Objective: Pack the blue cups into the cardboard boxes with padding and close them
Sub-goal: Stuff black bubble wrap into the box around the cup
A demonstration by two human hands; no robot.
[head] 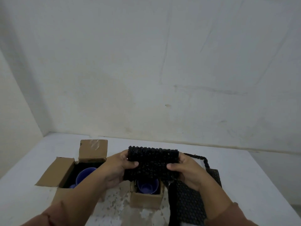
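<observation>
I hold a folded black bubble-wrap sheet (152,162) up over the small cardboard box (146,199). My left hand (117,168) grips its left edge and my right hand (187,170) grips its right edge, thumbs on the near face. A blue cup (147,186) stands upright inside the small box, just below the sheet. A larger cardboard box (65,170) at the left has its flaps open, black padding inside and another blue cup (83,176) in it, partly hidden by my left forearm.
More black bubble wrap (190,203) lies spread on the white table (244,173) to the right of the small box. A white wall rises right behind the table, and the table's right edge runs diagonally at the right.
</observation>
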